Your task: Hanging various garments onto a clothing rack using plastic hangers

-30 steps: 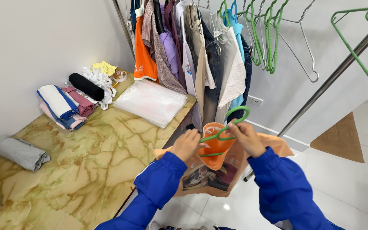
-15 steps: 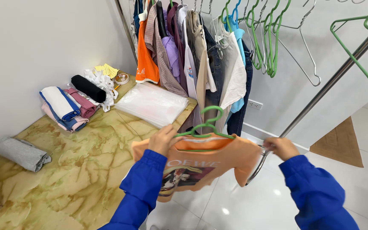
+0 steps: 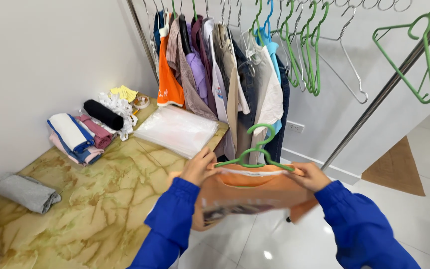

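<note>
My left hand (image 3: 199, 167) and right hand (image 3: 310, 177) each pinch a shoulder of the orange T-shirt (image 3: 255, 192). Its green hanger (image 3: 256, 152) lies left-to-right, hook up, beyond the marbled table's (image 3: 85, 199) right edge.

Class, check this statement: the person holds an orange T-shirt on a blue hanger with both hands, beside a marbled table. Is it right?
Not quite: the hanger is green, not blue, as the head view shows. Both the left hand and right hand do hold the orange T-shirt beside the marbled table.
</note>
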